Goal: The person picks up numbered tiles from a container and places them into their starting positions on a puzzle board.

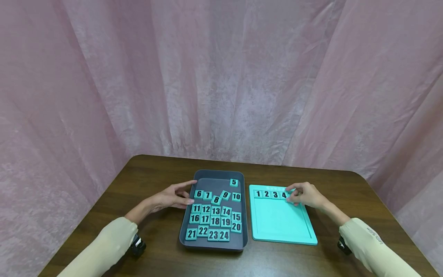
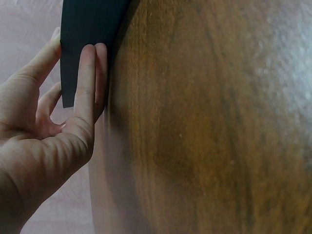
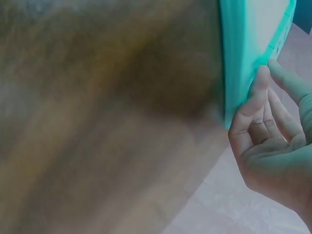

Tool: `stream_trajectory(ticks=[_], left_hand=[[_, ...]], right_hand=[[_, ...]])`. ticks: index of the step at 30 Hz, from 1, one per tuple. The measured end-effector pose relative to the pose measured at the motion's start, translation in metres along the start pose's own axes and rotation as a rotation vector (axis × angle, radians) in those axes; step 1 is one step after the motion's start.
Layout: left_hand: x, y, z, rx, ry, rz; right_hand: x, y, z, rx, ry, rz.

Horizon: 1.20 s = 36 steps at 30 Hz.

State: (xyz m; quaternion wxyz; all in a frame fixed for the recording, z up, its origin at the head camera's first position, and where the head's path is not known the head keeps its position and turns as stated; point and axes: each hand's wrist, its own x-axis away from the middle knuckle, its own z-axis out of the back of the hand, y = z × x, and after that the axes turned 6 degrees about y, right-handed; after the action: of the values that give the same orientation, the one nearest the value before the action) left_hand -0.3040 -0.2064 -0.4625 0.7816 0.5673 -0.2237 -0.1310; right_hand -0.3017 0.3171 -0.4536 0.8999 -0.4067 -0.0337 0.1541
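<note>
A dark grey tray (image 1: 217,248) on the table holds square turquoise number tiles in loose rows, such as tile 5 (image 1: 233,182) and tile 21 (image 1: 191,234). My left hand (image 1: 174,195) touches the tray's left side, fingertips at the rim; in the left wrist view, straight fingers (image 2: 87,80) lie against the outer wall. To the right lies a turquoise board (image 1: 278,221) with tiles 1 (image 1: 257,194), 2 (image 1: 266,194) and 3 (image 1: 275,194) along its top. Beside them, my right hand (image 1: 306,195) pinches tile 4 (image 1: 283,195) by its right part.
The brown wooden table (image 1: 159,167) has rounded back corners. A pink curtain (image 1: 221,84) hangs behind and around it. A narrow strip of table separates the tray from the board.
</note>
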Motion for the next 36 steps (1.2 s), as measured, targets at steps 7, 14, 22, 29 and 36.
stream_trajectory(ticks=[7,14,22,29,36], left_hand=[[0.0,-0.001,0.0,0.003,0.008,0.007],[0.003,0.0,0.0,0.006,0.007,0.005],[0.003,0.003,-0.001,0.01,-0.018,-0.013],[0.001,0.002,-0.003,0.009,-0.015,-0.022],[0.001,0.001,-0.004,0.014,-0.009,-0.017]], right_hand=[[-0.014,-0.014,0.011,0.045,-0.019,0.038],[-0.035,-0.06,0.003,0.078,-0.08,0.158],[-0.06,-0.105,-0.028,0.129,-0.115,0.287],[-0.08,-0.119,-0.062,0.135,-0.136,0.331],[-0.095,-0.123,-0.085,0.246,-0.131,0.288]])
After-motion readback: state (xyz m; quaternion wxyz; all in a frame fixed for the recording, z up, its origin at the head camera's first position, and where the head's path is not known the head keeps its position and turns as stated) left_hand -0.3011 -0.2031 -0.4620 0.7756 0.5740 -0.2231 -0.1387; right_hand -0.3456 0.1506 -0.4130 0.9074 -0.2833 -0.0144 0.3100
